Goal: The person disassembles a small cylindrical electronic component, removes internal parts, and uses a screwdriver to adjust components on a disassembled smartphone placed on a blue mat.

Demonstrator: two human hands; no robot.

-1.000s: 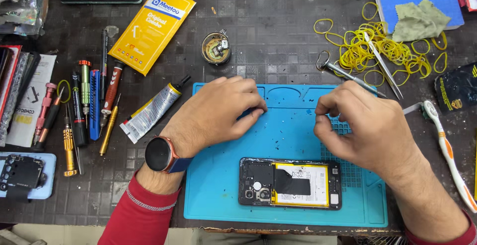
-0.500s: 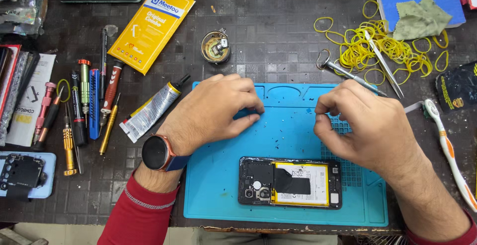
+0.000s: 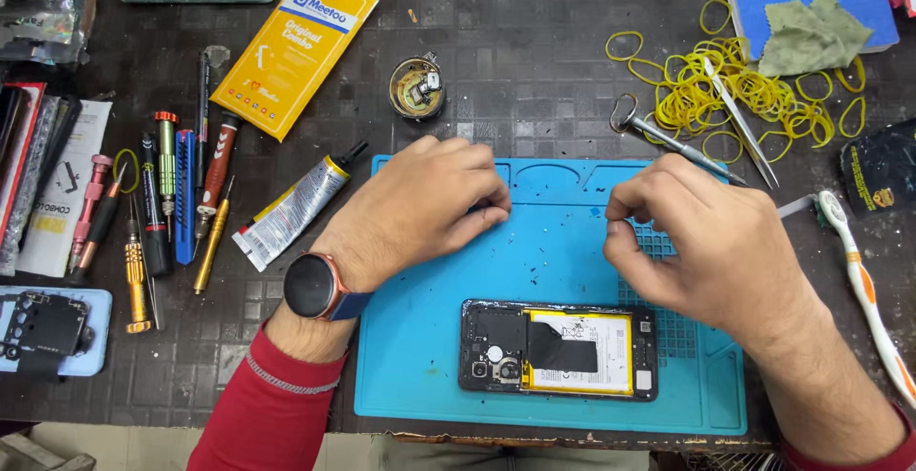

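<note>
The left hand (image 3: 420, 209) is laid knuckles-up on the blue mat (image 3: 429, 376), its fingers curled narrow against the surface; whether anything is pinched beneath cannot be told. The right hand (image 3: 701, 242) is held just above the mat's upper right part, thumb and forefinger closed tight as if on something tiny, which cannot be made out.

Below both hands, at the lower middle of the mat, one opened phone (image 3: 558, 349) is laid face down. Its back cover is already off, so that the yellow battery and dark boards are exposed; the battery is judged to be still seated, and no reassembly is seen.

Left of the mat, one glue tube (image 3: 291, 209) is found, and further left a row of about eight screwdrivers (image 3: 157, 204). Above the mat lie one small round tin (image 3: 417, 87) and one yellow packet (image 3: 294, 48). Up and right of the mat, two metal tweezers (image 3: 711, 132) are laid on a heap of yellow rubber bands (image 3: 725, 99), too many to count. One toothbrush (image 3: 863, 290) lies on the worktop to the mat's right.
</note>
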